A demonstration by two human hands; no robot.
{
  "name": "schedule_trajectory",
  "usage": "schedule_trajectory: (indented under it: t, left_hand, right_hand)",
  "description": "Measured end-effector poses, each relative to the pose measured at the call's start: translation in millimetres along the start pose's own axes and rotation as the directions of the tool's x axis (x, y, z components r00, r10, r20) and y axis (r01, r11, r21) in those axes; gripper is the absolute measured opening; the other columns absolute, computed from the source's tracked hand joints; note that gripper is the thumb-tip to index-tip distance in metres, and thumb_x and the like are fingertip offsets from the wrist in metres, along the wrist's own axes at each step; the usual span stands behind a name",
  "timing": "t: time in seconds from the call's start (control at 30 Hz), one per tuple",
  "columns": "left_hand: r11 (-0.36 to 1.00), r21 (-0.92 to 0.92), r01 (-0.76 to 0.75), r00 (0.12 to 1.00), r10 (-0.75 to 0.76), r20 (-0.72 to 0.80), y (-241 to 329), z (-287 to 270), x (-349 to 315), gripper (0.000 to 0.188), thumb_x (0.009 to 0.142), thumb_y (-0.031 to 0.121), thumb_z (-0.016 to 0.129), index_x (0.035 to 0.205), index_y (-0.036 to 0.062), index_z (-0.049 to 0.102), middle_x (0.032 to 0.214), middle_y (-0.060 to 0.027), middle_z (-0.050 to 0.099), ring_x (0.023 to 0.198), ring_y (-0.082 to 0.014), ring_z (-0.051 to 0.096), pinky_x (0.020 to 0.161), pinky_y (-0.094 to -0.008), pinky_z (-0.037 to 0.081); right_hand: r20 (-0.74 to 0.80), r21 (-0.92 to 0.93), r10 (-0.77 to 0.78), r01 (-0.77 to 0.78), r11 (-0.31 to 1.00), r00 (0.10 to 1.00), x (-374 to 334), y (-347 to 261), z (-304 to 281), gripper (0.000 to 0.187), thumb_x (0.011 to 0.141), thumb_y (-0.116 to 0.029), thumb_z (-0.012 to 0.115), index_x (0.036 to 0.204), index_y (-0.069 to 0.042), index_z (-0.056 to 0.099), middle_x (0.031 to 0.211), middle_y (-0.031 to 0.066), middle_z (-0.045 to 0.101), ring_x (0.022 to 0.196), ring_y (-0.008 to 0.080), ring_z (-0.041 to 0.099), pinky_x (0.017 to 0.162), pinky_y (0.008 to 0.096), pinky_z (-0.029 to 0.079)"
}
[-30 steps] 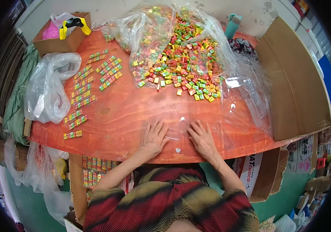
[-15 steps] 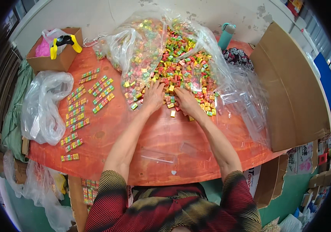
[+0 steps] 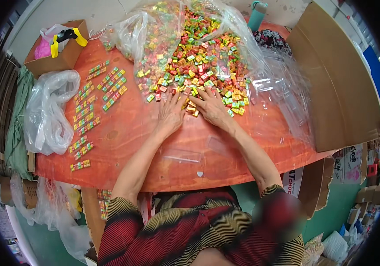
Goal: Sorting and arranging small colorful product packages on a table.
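A heap of small wrapped candies (image 3: pixel 201 66) in red, yellow, green and orange spills toward me from a large clear plastic bag (image 3: pixel 132 33). At its near edge my left hand (image 3: pixel 171 116) lies palm down, fingers stretched out and touching the candies. My right hand (image 3: pixel 214 111) rests beside it in the same way, fingers spread over the pieces. A few candies (image 3: pixel 192 110) sit in the gap between the two hands. Neither hand grips anything that I can see; what lies beneath the palms is hidden.
Left on the red table (image 3: pixel 132 164) are short rows of candies (image 3: pixel 85 107), a crumpled clear bag (image 3: pixel 50 113) and a cardboard box (image 3: pixel 61 62). Clear plastic trays (image 3: pixel 283 95), a bottle (image 3: pixel 257 17) and a tall cardboard panel (image 3: pixel 336 84) stand right. A flat clear piece (image 3: pixel 182 155) lies in front.
My fingers, bent among the candies before, are now stretched out flat on them. The hands lie slightly farther apart at the heap's near edge. The whole view has shifted a little.
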State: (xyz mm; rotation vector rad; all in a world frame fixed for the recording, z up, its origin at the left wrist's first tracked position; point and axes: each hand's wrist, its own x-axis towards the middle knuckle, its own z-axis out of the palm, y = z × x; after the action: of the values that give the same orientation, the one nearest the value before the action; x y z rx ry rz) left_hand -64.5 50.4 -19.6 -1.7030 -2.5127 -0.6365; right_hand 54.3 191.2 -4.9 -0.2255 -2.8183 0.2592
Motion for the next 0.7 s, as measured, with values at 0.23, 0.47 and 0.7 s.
schedule_trajectory:
  t: [0.23,0.47,0.7]
  left_hand:
    - [0.968,-0.206,-0.147,0.973,0.104,-0.206,9,-27,-33,0.034,0.079,0.013,0.058,0.113,0.0081,0.053,0.120,-0.0141,0.046,0.110,-0.0359,0.045,0.090,-0.0446,0.037]
    - [0.913,-0.362,0.185,0.955,-0.254,-0.151,21,-49,-61,0.027,0.078,0.005,0.057,0.105,0.0069,0.056,0.088,-0.0128,0.052,0.083,-0.0307,0.054,0.071,-0.0381,0.043]
    - [0.953,-0.283,0.105,0.950,-0.180,-0.254,2,-12,-47,0.024,0.075,0.007,0.060,0.099,0.0054,0.057,0.089,-0.0158,0.055,0.083,-0.0329,0.054,0.070,-0.0425,0.044]
  right_hand:
    - [-0.097,-0.044,0.102,-0.107,0.993,0.990,-23,-10,-12,0.031,0.077,-0.012,0.056,0.107,-0.015,0.059,0.113,0.0097,0.051,0.107,0.0315,0.045,0.091,0.0481,0.033]
    - [-0.191,0.321,0.225,-0.155,0.934,0.956,-35,-45,-14,0.020,0.079,-0.008,0.055,0.099,-0.009,0.059,0.088,0.0107,0.056,0.078,0.0293,0.056,0.065,0.0380,0.046]
    - [-0.289,0.335,-0.029,0.129,0.934,0.957,1,-78,6,0.016,0.075,-0.006,0.052,0.090,-0.005,0.056,0.081,0.0144,0.055,0.076,0.0324,0.057,0.065,0.0414,0.046]
